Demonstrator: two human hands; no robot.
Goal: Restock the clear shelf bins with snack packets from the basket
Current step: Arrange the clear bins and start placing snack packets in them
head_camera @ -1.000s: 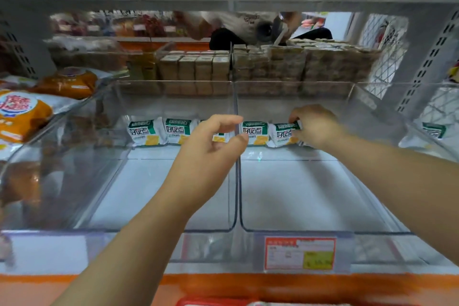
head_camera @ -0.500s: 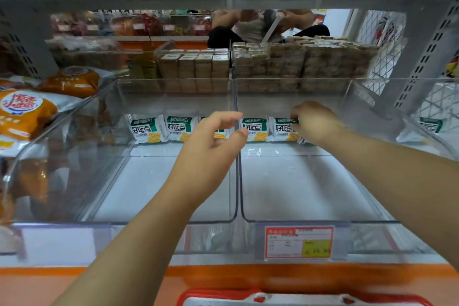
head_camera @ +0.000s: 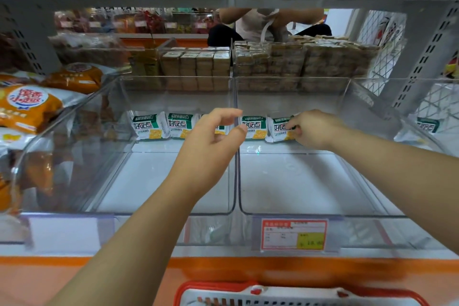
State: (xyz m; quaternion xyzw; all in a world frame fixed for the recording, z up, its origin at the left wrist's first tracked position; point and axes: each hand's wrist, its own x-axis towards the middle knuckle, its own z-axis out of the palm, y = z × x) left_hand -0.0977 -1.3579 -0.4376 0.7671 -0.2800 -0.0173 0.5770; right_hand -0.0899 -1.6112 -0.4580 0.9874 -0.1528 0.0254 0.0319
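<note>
Snack packets (head_camera: 149, 127) in green and white stand on edge in a row along the back of two clear bins that sit side by side on the shelf. In the left bin (head_camera: 161, 181) you can see two of them, with a third partly hidden behind your left hand (head_camera: 213, 136). That hand hovers over the wall where the two bins meet, its fingers (head_camera: 224, 115) loosely curved and wide of the thumb, holding nothing. In the right bin (head_camera: 298, 181) stand two more: one just beside the dividing wall, and an end packet (head_camera: 282, 129) touching it. Your right hand (head_camera: 316, 129) reaches in to that end packet, fingers curled against its right edge and gripping it. A red-and-yellow price tag (head_camera: 294, 235) hangs on the shelf edge below the right bin. The basket (head_camera: 248, 289) shows only its red rim at the bottom of the view, below the shelf; what lies in it you cannot tell. Orange bags (head_camera: 27, 107) fill the space to the left, and stacked brown packs (head_camera: 298, 62) lie behind the bins.
</note>
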